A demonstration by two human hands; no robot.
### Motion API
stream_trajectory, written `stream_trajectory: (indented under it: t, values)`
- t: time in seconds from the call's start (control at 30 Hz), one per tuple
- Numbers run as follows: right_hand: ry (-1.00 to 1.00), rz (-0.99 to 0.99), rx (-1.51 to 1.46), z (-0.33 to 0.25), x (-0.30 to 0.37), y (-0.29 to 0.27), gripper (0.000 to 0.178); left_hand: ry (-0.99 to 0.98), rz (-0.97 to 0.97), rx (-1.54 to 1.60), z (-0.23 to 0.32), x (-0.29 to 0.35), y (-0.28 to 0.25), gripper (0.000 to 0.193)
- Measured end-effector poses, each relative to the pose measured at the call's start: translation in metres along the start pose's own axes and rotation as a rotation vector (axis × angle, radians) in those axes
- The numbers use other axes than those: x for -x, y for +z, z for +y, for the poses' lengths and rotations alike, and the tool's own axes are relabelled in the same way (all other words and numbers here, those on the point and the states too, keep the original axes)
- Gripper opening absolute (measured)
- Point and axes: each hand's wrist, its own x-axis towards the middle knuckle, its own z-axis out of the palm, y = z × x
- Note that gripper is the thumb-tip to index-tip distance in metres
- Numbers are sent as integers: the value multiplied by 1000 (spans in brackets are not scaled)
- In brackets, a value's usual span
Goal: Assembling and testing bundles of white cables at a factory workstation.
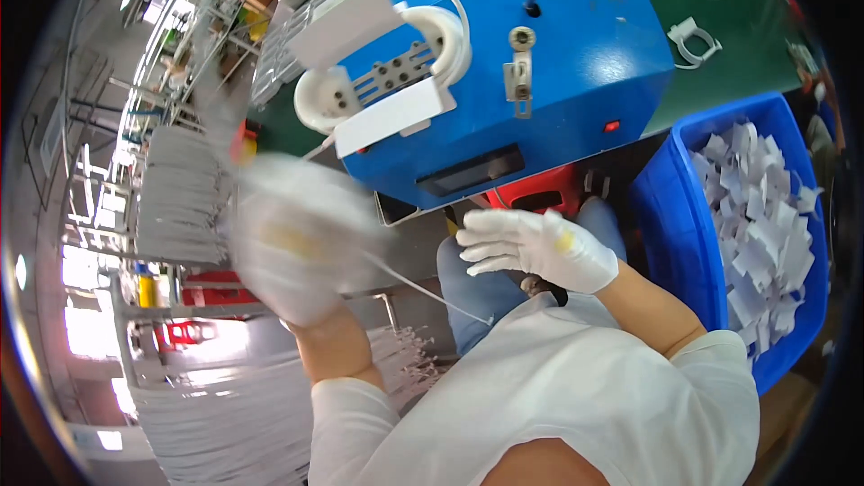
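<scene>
**Gloved hands at a blue bench machine, one holding a thin white strip**

The left hand (292,247), in a white glove, is raised at the left and smeared by motion blur. It seems to be closed around the end of a thin white strip (423,288), perhaps a cable tie, though the blur hides the exact grip. The strip runs from that hand down and to the right, its free end hanging over the person's lap.

The right hand (531,247), also in a white glove, lies flat and empty, fingers stretched out towards the left, just below the front edge of the machine. It touches nothing that can be made out.

The strip looks very light, narrow and springy, probably smooth plastic. It would likely flex and whip if held by one end only, so a pinch near the end, with the other hand steadying the free tip, seems the surest hold.

Above both hands sits a blue machine (540,63) with a white curved guide (432,36) on its top, standing on a green table (720,0). To the right, a blue bin (666,216) is full of white plastic pieces (760,216). At the left, bundles of white strips (180,198) hang in rows, and more lie in a heap lower down.
</scene>
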Motion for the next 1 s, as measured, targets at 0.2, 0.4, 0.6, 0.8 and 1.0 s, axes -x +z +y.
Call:
stream_trajectory:
  t: [0.2,0.4,0.6,0.8,1.0]
  values:
    - [-26,-174,-300,-15,21,-3,95,-593,-474,-990,-90,-28,17,56]
    - [105,54,427,-5,33,-9,60,385,141,402,24,-14,-26,27]
    - [-48,18,-274,5,19,-34,87,-742,-741,-1280,-82,-40,67,31]
    - [75,-115,-227,-7,44,-45,92,-414,-182,-522,-131,-27,-9,101]
    - [142,43,51,12,49,-43,75,-92,-210,416,-69,-58,-3,106]
